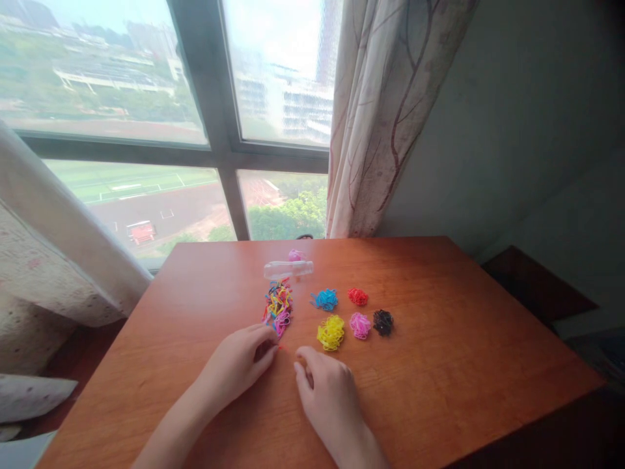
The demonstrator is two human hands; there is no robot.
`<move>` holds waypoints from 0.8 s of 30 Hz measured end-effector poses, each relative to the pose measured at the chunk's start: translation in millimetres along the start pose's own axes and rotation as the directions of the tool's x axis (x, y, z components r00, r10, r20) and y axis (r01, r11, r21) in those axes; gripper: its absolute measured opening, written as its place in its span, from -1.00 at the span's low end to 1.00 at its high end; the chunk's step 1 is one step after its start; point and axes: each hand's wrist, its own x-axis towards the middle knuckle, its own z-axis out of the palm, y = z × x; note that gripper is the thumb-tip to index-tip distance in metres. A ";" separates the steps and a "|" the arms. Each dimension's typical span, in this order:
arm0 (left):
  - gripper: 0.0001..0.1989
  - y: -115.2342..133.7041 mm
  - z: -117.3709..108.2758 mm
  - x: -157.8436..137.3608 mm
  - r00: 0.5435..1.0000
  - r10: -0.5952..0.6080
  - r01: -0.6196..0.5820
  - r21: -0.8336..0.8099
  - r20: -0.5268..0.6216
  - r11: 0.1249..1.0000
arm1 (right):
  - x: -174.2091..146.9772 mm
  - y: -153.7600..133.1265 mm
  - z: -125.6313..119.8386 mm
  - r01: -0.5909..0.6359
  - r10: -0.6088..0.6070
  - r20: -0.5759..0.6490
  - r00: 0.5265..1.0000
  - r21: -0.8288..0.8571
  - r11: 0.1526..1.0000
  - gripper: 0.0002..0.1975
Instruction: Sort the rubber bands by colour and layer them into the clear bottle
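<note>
The left hand (241, 355) is at the near end of the multicoloured rubber-band pile (278, 303) on the table (439, 371); whether its grip holds anything, I cannot tell. The right hand (328, 384), to the pile's near right, has an empty, slightly parted grip.

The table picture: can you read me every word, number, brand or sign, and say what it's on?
None: no readable words, numbers, brands or signs.
Mixed pile and single-colour piles, like the yellow pile: no lettering seen.
Clear plastic item: no readable label.
Buildings outside: too blurred to tell.
</note>
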 end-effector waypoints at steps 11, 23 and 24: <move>-0.84 13.2 -0.7 -0.8 0.999 0.049 -0.046 -0.127 0.016 0.991 | 7.4 -0.4 -3.5 0.005 0.000 -0.056 0.998 0.092 0.996 -0.85; -0.82 4.7 1.9 -2.9 1.000 0.011 -0.011 -0.021 0.017 1.000 | 42.7 81.5 -62.0 -0.218 0.185 -0.257 0.948 -0.106 0.970 -0.86; -0.82 4.7 2.1 -2.7 1.000 0.010 -0.010 -0.010 0.024 1.000 | 48.8 89.3 -68.7 -0.271 0.225 -0.255 0.940 -0.161 0.949 -0.86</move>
